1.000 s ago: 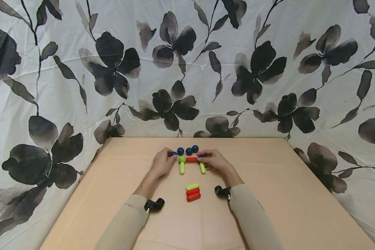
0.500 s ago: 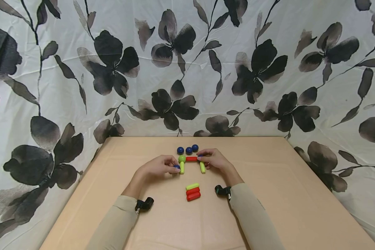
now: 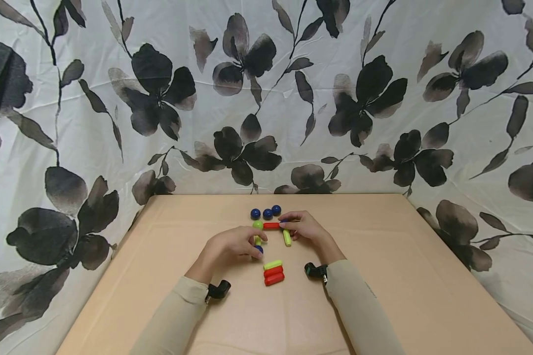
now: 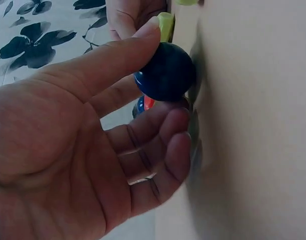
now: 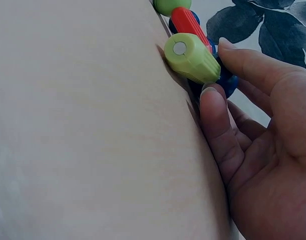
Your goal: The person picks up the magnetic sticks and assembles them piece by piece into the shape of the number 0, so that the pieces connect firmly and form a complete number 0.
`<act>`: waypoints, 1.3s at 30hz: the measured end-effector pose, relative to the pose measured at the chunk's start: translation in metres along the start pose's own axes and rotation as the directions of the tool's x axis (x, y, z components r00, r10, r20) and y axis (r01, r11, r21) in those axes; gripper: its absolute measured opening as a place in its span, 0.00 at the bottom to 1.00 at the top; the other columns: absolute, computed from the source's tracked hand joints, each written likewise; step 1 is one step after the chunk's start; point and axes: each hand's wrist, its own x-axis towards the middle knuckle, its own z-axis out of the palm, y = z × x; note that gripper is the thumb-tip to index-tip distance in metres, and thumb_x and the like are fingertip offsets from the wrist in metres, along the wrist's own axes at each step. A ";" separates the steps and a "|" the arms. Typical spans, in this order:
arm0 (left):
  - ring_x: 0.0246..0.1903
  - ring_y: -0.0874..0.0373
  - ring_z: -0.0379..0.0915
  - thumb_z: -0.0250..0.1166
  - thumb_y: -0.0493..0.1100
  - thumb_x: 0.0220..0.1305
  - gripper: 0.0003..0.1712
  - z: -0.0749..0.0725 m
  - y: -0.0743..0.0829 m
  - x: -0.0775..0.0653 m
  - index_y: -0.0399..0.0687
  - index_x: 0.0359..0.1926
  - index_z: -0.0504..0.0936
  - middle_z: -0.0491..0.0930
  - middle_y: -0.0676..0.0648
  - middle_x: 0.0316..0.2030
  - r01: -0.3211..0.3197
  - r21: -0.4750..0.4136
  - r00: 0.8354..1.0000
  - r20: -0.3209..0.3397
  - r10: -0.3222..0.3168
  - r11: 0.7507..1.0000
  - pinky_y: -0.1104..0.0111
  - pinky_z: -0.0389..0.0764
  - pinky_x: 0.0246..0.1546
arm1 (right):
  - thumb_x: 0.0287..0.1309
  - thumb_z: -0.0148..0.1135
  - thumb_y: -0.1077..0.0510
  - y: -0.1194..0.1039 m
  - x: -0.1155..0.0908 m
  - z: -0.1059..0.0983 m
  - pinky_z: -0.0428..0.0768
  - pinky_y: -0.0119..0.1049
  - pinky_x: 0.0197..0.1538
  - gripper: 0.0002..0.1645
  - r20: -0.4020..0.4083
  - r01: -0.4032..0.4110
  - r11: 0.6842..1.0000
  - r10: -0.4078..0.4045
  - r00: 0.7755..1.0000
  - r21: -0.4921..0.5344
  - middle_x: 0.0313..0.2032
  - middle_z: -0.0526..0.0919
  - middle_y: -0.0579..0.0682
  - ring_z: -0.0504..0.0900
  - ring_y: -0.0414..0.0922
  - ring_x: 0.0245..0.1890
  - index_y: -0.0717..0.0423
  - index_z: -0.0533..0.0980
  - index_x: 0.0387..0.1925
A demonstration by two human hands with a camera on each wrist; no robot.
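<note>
My left hand [image 3: 233, 245] pinches a blue ball [image 4: 168, 72] between thumb and fingers, low over the table at the near end of the left yellow-green stick [image 3: 258, 241]. That stick runs toward me from a green ball [image 3: 257, 225], and a red stick [image 3: 271, 226] leads right from the same ball. At the red stick's right end my right hand [image 3: 306, 228] grips another blue ball [image 5: 227, 84], mostly covered by its fingers in the head view. From there the right yellow-green stick [image 5: 193, 57] points toward me, a round grey disc in its end.
Behind the pieces stand three loose blue balls [image 3: 268, 214]. Nearer me lie a yellow-green stick [image 3: 273, 265] and two red sticks [image 3: 274, 279], side by side. The table's far edge [image 3: 337, 195] meets a flowered cloth [image 3: 302, 123].
My left hand has brought its blue ball from left of the green ball toward me and rightward, to the left stick's near end. My right hand stays in place.
</note>
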 end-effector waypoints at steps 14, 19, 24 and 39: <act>0.36 0.53 0.75 0.78 0.53 0.61 0.23 0.000 0.000 0.004 0.54 0.52 0.81 0.79 0.47 0.36 0.040 0.034 0.999 -0.023 -0.040 0.999 0.62 0.73 0.38 | 0.66 0.71 0.53 0.002 0.002 0.001 0.81 0.31 0.26 0.21 -0.004 -0.004 1.000 0.004 1.000 -0.005 0.35 0.82 0.47 0.76 0.41 0.25 0.57 0.83 0.57; 0.34 0.53 0.75 0.77 0.54 0.62 0.20 0.003 0.000 0.001 0.58 0.49 0.79 0.79 0.49 0.33 0.045 0.053 0.996 -0.085 -0.040 0.998 0.62 0.72 0.37 | 0.65 0.72 0.53 0.002 0.004 0.000 0.81 0.31 0.26 0.20 -0.001 -0.003 1.000 0.003 1.000 -0.003 0.34 0.81 0.48 0.75 0.41 0.24 0.56 0.84 0.56; 0.31 0.55 0.75 0.74 0.54 0.65 0.15 0.003 -0.001 0.001 0.57 0.46 0.80 0.80 0.51 0.30 0.014 0.083 0.994 -0.107 -0.005 0.996 0.63 0.72 0.34 | 0.65 0.72 0.52 0.003 0.005 -0.001 0.81 0.31 0.26 0.21 0.005 -0.007 1.000 0.007 1.000 -0.002 0.33 0.81 0.48 0.76 0.41 0.24 0.56 0.84 0.56; 0.35 0.53 0.78 0.71 0.54 0.68 0.14 0.000 -0.006 -0.001 0.56 0.50 0.81 0.84 0.48 0.36 -0.026 0.032 0.995 -0.100 0.029 0.999 0.62 0.76 0.38 | 0.65 0.72 0.53 0.000 0.003 0.000 0.81 0.32 0.26 0.21 0.004 -0.012 1.000 0.012 1.000 0.007 0.31 0.81 0.48 0.76 0.42 0.24 0.57 0.83 0.57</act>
